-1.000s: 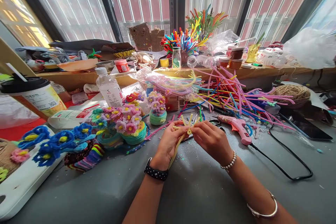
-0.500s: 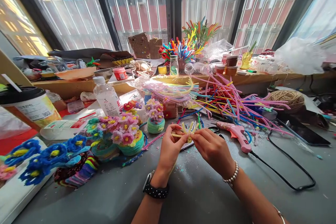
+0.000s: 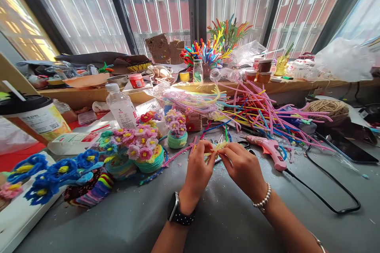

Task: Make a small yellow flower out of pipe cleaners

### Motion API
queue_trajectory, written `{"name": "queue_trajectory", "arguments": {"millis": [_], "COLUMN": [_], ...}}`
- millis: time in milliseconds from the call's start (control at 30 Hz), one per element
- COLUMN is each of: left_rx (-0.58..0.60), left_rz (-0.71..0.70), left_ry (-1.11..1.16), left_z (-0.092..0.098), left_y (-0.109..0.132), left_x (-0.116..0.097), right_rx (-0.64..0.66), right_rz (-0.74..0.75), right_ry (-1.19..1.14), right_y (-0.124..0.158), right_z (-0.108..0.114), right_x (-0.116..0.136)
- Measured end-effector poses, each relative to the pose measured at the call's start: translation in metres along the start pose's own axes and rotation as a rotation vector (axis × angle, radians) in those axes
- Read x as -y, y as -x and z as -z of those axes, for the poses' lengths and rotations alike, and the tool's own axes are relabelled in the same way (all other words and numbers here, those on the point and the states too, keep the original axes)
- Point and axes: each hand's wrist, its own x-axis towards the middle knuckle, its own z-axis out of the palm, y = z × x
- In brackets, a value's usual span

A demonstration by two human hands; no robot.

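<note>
Pale yellow pipe cleaners (image 3: pixel 219 147), bent into a small shape, are pinched between both hands above the grey table (image 3: pixel 237 225). My left hand (image 3: pixel 199 174) grips them from the left with thumb and fingers closed. From the right, the closed fingertips of my right hand (image 3: pixel 245 169) press on the same piece. Fingers cover part of the shape, so its full outline cannot be made out. Just behind the hands lie scissors (image 3: pixel 219 139), partly hidden. A pink hot glue gun (image 3: pixel 268 150) rests to the right of my right hand.
Pipe-cleaner flower pots (image 3: pixel 145 154) and blue flowers (image 3: pixel 63 169) stand at the left, near a plastic bottle (image 3: pixel 121 104) and a drink cup (image 3: pixel 34 116). Loose pipe cleaners (image 3: pixel 267 112) heap up behind. The glue gun's cord (image 3: pixel 326 201) loops rightward; a phone (image 3: pixel 350 148) lies beyond it.
My left hand has turned and shifted slightly right. The yellow strands, earlier sticking up and apart, now lie flatter between the fingertips. The whole view has shifted a little.
</note>
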Motion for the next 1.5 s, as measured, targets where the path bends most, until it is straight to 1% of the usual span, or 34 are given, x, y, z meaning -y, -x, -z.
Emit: {"name": "queue_trajectory", "arguments": {"millis": [67,167,233,333,400,500,600,667,733,800,867,900,967,1033,1100,1200,1267,1300,1333,1400,1433,1500], "left_rx": [0.001,-0.015,-0.017,0.006,0.015,0.026,0.046,0.048,0.038,0.028,0.029,0.032,0.024,-0.010,-0.047,-0.071,-0.071,-0.070,-0.069,-0.070,-0.073,-0.080], "left_rz": [-0.033,-0.075,-0.107,-0.145,-0.158,-0.182,-0.206,-0.200,-0.163,-0.094,-0.017,0.020,0.094,0.167,0.222,0.244,0.246,0.247,0.248,0.248,0.247,0.245], "left_ry": [-0.060,-0.145,-0.186,-0.227,-0.240,-0.228,-0.184,-0.134,-0.069,0.009,0.090,0.134,0.230,0.317,0.366,0.392,0.413,0.422,0.429,0.433,0.431,0.428], "left_z": [-0.001,-0.002,-0.003,-0.004,-0.005,-0.006,-0.006,-0.006,-0.006,-0.005,-0.004,-0.003,-0.002,0.000,0.001,0.002,0.002,0.002,0.002,0.002,0.002,0.002], "left_y": [0.001,0.003,0.004,0.005,0.005,0.005,0.005,0.005,0.005,0.005,0.004,0.003,0.001,-0.001,-0.002,-0.003,-0.003,-0.003,-0.003,-0.003,-0.003,-0.003], "left_x": [0.001,0.001,0.001,0.000,0.001,0.001,0.001,0.001,-0.001,-0.003,-0.004,-0.005,-0.005,-0.005,-0.004,-0.004,-0.003,-0.003,-0.003,-0.003,-0.004,-0.004], "right_rx": [0.014,0.041,0.052,0.071,0.105,0.192,0.311,0.370,0.413,0.475,0.546,0.566,0.555,0.481,0.369,0.157,0.057,0.035,0.024,0.015,0.016,0.030], "right_rz": [0.058,0.067,0.029,-0.106,-0.221,-0.431,-0.686,-0.828,-0.947,-1.056,-1.129,-1.136,-1.080,-0.959,-0.773,-0.434,-0.233,-0.161,-0.110,-0.078,-0.095,-0.183], "right_ry": [0.091,0.138,0.113,-0.018,-0.155,-0.410,-0.742,-1.002,-1.272,-1.517,-1.682,-1.720,-1.684,-1.490,-1.179,-0.670,-0.425,-0.348,-0.299,-0.270,-0.289,-0.400], "right_y": [0.000,0.000,0.000,0.000,-0.001,-0.004,-0.008,-0.009,-0.010,-0.009,-0.008,-0.008,-0.007,-0.007,-0.007,-0.006,-0.004,-0.002,-0.002,-0.001,-0.001,-0.002], "right_z": [0.000,-0.001,-0.002,-0.003,-0.002,0.001,0.005,0.007,0.007,0.007,0.006,0.006,0.007,0.008,0.009,0.009,0.007,0.006,0.005,0.003,0.002,0.002], "right_x": [0.001,0.002,0.004,0.007,0.007,0.004,-0.003,-0.007,-0.010,-0.012,-0.014,-0.014,-0.014,-0.013,-0.011,-0.009,-0.007,-0.007,-0.006,-0.006,-0.005,-0.005]}}
